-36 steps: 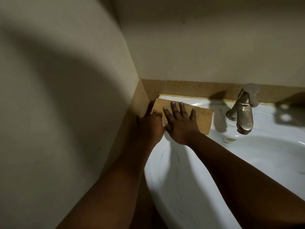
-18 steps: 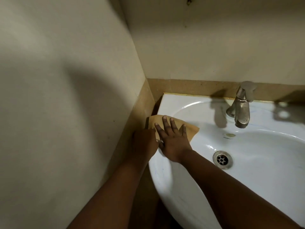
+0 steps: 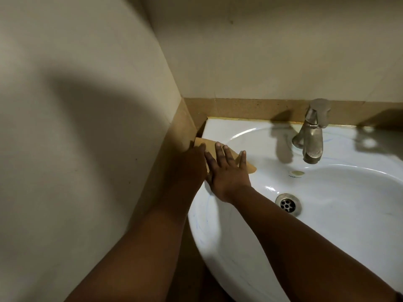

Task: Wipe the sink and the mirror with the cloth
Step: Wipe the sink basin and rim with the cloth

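A tan cloth lies flat on the left rim of the white sink, close to the corner of the two walls. My right hand presses on it with fingers spread. My left hand rests on the cloth's left edge, against the wall, and hides that part of it. Most of the cloth is covered by both hands. No mirror is in view.
A dull metal faucet stands at the back of the sink. The drain sits in the basin, right of my right wrist. A brown tile band runs along both walls just above the rim.
Both hands have slid the cloth from the sink's back left corner toward me along the left rim. The view has shifted, so the drain and more of the basin show.
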